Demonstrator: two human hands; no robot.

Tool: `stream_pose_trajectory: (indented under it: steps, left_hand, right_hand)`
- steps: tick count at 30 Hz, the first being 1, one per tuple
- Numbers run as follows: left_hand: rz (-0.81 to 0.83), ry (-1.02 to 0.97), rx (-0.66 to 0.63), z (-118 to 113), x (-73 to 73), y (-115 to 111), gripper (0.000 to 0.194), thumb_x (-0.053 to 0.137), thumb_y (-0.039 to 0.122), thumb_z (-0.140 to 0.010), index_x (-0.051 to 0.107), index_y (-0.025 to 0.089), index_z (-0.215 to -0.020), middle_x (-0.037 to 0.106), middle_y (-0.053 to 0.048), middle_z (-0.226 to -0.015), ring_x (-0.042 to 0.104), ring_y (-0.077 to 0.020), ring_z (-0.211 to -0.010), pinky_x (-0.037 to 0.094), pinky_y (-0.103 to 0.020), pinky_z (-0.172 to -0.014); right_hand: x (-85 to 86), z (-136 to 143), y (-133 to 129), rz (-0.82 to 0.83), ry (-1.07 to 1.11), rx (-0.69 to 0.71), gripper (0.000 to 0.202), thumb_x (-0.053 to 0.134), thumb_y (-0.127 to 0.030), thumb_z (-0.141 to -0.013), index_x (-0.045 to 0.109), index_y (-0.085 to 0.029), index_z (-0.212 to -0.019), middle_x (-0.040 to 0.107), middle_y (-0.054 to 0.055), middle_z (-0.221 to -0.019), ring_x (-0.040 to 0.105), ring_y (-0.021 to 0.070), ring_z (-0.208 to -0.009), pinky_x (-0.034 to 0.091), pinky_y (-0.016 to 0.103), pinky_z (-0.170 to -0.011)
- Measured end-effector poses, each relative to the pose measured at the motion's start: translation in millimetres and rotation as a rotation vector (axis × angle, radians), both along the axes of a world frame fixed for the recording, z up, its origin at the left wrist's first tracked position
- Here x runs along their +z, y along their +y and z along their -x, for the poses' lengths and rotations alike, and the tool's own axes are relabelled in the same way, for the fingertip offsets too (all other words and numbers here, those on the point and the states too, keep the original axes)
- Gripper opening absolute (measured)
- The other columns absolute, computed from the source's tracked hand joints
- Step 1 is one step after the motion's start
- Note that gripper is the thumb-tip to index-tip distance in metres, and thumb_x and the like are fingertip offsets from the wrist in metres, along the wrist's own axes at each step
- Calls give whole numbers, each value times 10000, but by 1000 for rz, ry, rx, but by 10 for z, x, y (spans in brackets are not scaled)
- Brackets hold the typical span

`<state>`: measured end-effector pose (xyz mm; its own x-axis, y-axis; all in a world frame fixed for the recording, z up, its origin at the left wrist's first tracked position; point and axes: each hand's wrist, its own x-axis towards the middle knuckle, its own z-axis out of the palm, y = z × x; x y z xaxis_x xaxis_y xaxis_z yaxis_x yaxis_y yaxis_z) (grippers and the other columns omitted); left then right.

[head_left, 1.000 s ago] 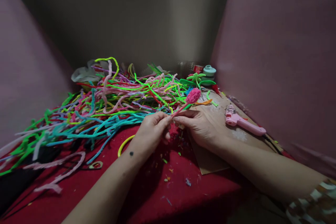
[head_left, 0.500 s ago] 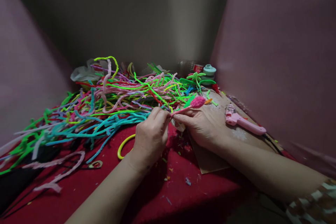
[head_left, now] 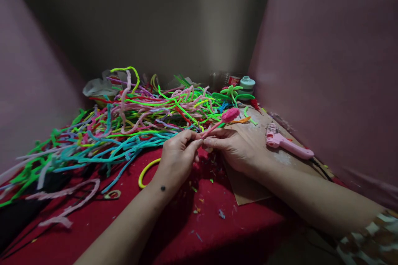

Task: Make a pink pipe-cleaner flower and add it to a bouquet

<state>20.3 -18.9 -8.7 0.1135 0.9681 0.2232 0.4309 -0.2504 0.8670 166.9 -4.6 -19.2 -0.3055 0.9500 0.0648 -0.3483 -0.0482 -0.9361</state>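
A pink pipe-cleaner flower [head_left: 230, 115] with a fuzzy bud on a thin pink stem points up and right between my hands. My left hand [head_left: 182, 153] pinches the lower end of the stem between thumb and fingers. Right beside it, my right hand [head_left: 228, 145] closes its thumb and fingertips at the same end of the stem. The fingertips of both hands almost touch, and they hide the stem's tip. A loose heap of coloured pipe cleaners [head_left: 146, 112] lies just behind my hands.
A pink glue gun [head_left: 287, 145] lies on a cardboard sheet [head_left: 258, 132] at the right. Behind it stand a green pipe-cleaner plant [head_left: 231, 92] and a pale bottle [head_left: 247, 83]. A yellow-handled tool [head_left: 143, 176] rests on the red cloth [head_left: 217, 232], among scraps.
My left hand has rolled, so its thumb now shows on the stem. The pink flower has tilted and shifted slightly left, and less of the green piece behind it shows.
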Motion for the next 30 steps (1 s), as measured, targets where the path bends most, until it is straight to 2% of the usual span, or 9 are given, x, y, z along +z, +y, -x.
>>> stream_pose_trajectory:
  steps: [2, 5, 8, 13, 16, 20, 24, 27, 30]
  left_hand:
    - [101, -66, -24, -9, 45, -14, 136, 525, 270, -794, 573, 168, -717, 493, 51, -457, 436, -78, -410, 334, -181, -433]
    - [158, -108, -58, -20, 66, -30, 133, 516, 277, -797, 545, 174, -717, 505, 56, -439, 415, -72, -357, 327, -175, -393]
    - [146, -117, -104, -25, 37, -32, 126, 495, 278, -811, 520, 184, -731, 517, 60, -440, 449, -80, -341, 370, -185, -398]
    - [80, -119, -137, -21, 48, -34, 141, 499, 267, -817, 531, 174, -716, 549, 46, -455, 533, -92, -393, 415, -190, -461]
    - [158, -207, -164, -10, 101, -41, 160, 507, 298, -821, 535, 170, -728, 571, 38, -451, 542, -98, -391, 416, -192, -466]
    - [266, -313, -214, -7, 136, -53, 167, 514, 318, -814, 517, 170, -735, 586, 30, -446, 537, -108, -371, 424, -201, -447]
    - [336, -313, -247, -29, 146, -66, 181, 507, 335, -807, 493, 176, -722, 574, 27, -420, 529, -127, -344, 440, -229, -420]
    - [303, -267, -217, -37, 152, -58, 182, 505, 329, -802, 503, 170, -713, 576, 20, -440, 552, -130, -381, 453, -234, -450]
    - [143, -131, -137, -23, 106, -28, 107, 545, 276, -772, 509, 177, -791, 603, 21, -564, 593, -133, -482, 461, -237, -505]
  right_hand:
    - [-10, -7, 11, 11, 10, 24, 133, 747, -194, -599, 715, -168, -726, 644, -4, -646, 539, 114, -623, 406, 277, -665]
    - [-10, -19, 15, -13, -1, 4, 137, 754, -219, -597, 705, -166, -714, 647, 0, -672, 555, 123, -655, 412, 285, -689]
    - [-3, -29, 6, -74, -38, -30, 116, 747, -222, -603, 688, -163, -684, 648, 1, -690, 566, 133, -691, 421, 292, -720]
    - [18, -61, -15, -96, -92, 8, 129, 701, -258, -670, 696, -178, -771, 648, -3, -713, 562, 129, -675, 433, 312, -732]
    - [65, -93, -26, -176, -168, 17, 126, 682, -216, -697, 714, -184, -814, 663, -3, -767, 567, 126, -740, 418, 300, -782]
    - [115, -113, -48, -202, -239, 27, 135, 649, -198, -731, 719, -186, -846, 658, -9, -736, 556, 120, -697, 425, 294, -754]
    - [54, -88, -58, -169, -155, 4, 116, 653, -252, -730, 710, -174, -794, 655, 13, -722, 566, 142, -691, 435, 304, -716]
    - [-17, -62, -47, -90, -83, 16, 189, 663, -314, -720, 697, -162, -827, 624, 14, -638, 542, 144, -600, 429, 303, -627]
    - [-48, -42, -30, -83, -34, -20, 145, 691, -281, -680, 684, -162, -763, 597, -4, -608, 503, 122, -564, 396, 277, -585]
